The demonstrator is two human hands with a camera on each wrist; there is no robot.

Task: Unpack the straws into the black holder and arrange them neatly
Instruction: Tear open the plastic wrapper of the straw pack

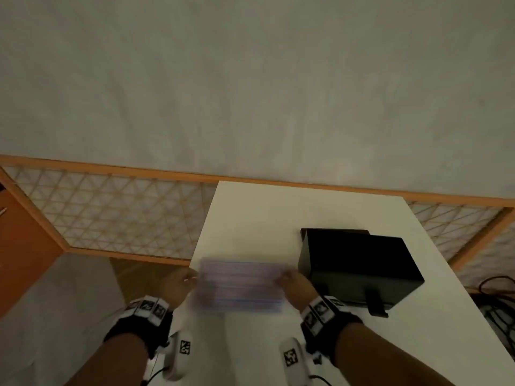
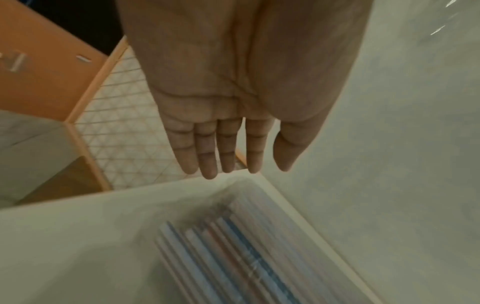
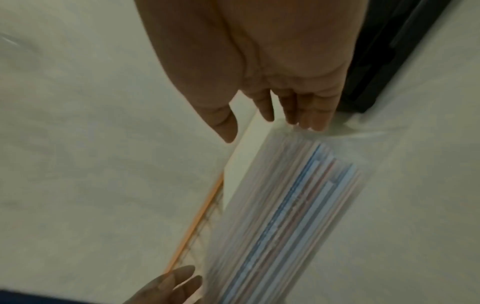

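A clear bag of striped straws (image 1: pixel 241 285) lies flat on the white table (image 1: pixel 278 218), blurred by motion. My left hand (image 1: pixel 181 282) is at its left end and my right hand (image 1: pixel 295 285) at its right end. In the left wrist view the left hand (image 2: pixel 249 162) has straight fingers hovering above the bag (image 2: pixel 233 257), holding nothing. In the right wrist view the right hand (image 3: pixel 267 115) is also flat, its fingertips at the bag's (image 3: pixel 291 216) plastic edge. The black holder (image 1: pixel 359 266) stands just right of the right hand, its dark side (image 3: pixel 384 61) beside the fingers.
The table's left edge runs right by my left hand. Behind and to the left stands a lattice screen (image 1: pixel 111 213) with an orange frame, and an orange cabinet (image 1: pixel 22 246) at far left. Dark cables (image 1: pixel 498 296) lie past the table's right edge.
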